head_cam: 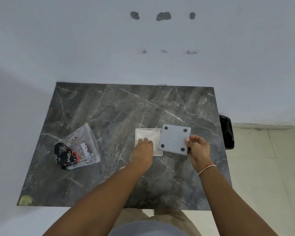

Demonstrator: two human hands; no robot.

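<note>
A shallow white square tray (148, 132) lies on the dark marble table (109, 116), with pale material inside it. My left hand (143, 150) presses down into the tray with straight fingers, covering its near left part. My right hand (198, 149) grips a grey square plate (174, 139) by its right edge, thumb on top. The plate is tilted, overlaps the tray's right edge, and shows a black round pad at each corner.
A clear plastic pouch (78, 147) with black and red contents lies on the table's left side. A black bin (226, 132) stands on the floor past the right edge. The wall runs close behind the table. Tape (26, 200) marks the near left corner.
</note>
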